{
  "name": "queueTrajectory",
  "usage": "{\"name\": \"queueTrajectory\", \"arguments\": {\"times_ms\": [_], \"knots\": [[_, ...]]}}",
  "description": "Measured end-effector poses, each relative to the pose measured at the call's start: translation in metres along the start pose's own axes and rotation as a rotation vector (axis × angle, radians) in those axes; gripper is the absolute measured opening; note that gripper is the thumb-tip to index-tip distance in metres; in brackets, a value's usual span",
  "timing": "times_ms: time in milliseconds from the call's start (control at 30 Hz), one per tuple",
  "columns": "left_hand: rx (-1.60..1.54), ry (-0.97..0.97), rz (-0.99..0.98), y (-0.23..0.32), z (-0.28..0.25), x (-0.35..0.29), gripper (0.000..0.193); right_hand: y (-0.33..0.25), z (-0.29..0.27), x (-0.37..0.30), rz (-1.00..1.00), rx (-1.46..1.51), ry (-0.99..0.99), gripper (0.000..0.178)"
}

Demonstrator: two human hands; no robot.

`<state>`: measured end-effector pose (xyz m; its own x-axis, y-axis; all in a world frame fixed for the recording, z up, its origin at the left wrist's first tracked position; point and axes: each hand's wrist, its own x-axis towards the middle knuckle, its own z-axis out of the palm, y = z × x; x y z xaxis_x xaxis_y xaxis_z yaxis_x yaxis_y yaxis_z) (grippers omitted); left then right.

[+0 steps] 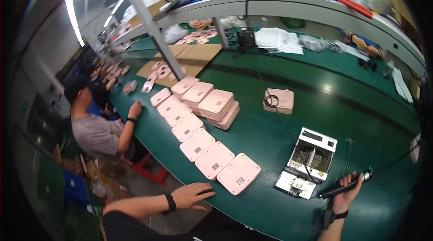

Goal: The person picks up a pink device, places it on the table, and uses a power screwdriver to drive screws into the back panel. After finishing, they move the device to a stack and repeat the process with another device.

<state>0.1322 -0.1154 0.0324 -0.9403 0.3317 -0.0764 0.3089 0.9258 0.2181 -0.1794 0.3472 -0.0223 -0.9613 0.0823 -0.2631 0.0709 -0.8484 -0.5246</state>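
Observation:
My right hand (348,192) is wrapped round a black electric screwdriver (340,190) with a cord at its silver end. Its tip points left, beside a screw feeder (313,155), a white box with small screws in its open tray. Over the table's near edge my left hand (194,195) is held with fingers stretched out, holding nothing. Closest to it lies a pink square plastic housing (239,174) with a small grille, the nearest of a row of similar pink housings (197,144). More pink housings (216,104) are stacked behind the row.
Farther back, a single pink housing (280,101) has a black cable (271,100) coiled on it. A metal post (155,29) rises from the green table (252,142) to an overhead shelf (288,3). Co-workers sit along the left edge; one person (97,128) rests an arm there. Cardboard (198,58) lies behind.

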Motion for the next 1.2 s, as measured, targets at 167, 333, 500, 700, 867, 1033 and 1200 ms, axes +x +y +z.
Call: {"name": "queueTrajectory", "arguments": {"times_ms": [167, 333, 500, 700, 867, 1033, 1200], "knots": [[0.05, -0.148, 0.189, -0.049, 0.018, -0.004, 0.068, 0.0, -0.016, 0.0, 0.023, 0.047, -0.088, 0.03], [0.083, -0.251, 0.515, -0.099, 0.028, 0.012, 0.07, -0.002, -0.015, 0.006, 0.066, 0.023, -0.086, 0.028], [0.02, -0.239, 0.57, -0.105, 0.037, 0.008, 0.068, -0.004, -0.027, 0.01, 0.082, -0.048, -0.062, 0.025], [-0.015, -0.171, 0.587, -0.103, 0.044, 0.005, 0.069, -0.016, 0.003, -0.017, 0.136, -0.174, -0.144, 0.034], [-0.073, -0.16, 0.598, -0.111, 0.036, 0.007, 0.066, -0.003, 0.032, -0.022, 0.038, -0.331, 0.075, 0.034], [-0.043, -0.151, 0.617, -0.113, 0.04, 0.007, 0.077, -0.006, 0.008, -0.011, 0.092, -0.377, -0.158, 0.035], [-0.059, -0.117, 0.62, -0.113, 0.036, 0.007, 0.07, -0.017, -0.03, 0.003, 0.037, -0.479, -0.009, 0.042]]}}
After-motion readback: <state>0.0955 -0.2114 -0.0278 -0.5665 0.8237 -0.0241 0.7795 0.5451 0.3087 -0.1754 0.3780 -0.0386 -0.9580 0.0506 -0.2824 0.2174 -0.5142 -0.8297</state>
